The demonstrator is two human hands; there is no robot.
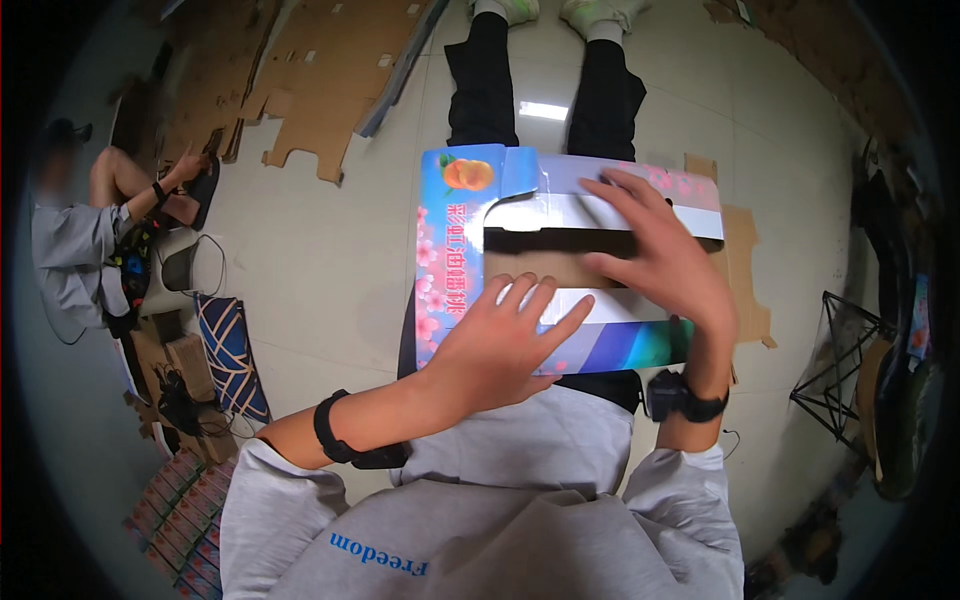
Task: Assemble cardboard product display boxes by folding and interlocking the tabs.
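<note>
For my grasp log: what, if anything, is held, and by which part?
No clear grip: left hand open over the near side of the fruit-printed carton, right hand over its right half.

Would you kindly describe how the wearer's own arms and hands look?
The left hand and right hand are gloveless. The light grey sleeves are short and loose. The left wristband and right wristband are black, each chunky on one side.

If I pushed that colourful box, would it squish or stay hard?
The box would probably squish a little, since its top is open in the middle. It's likely light for its size, as it looks like thin cardboard, though I can't see everything inside. It might feel a bit slippery, because its printed surface shines.
</note>
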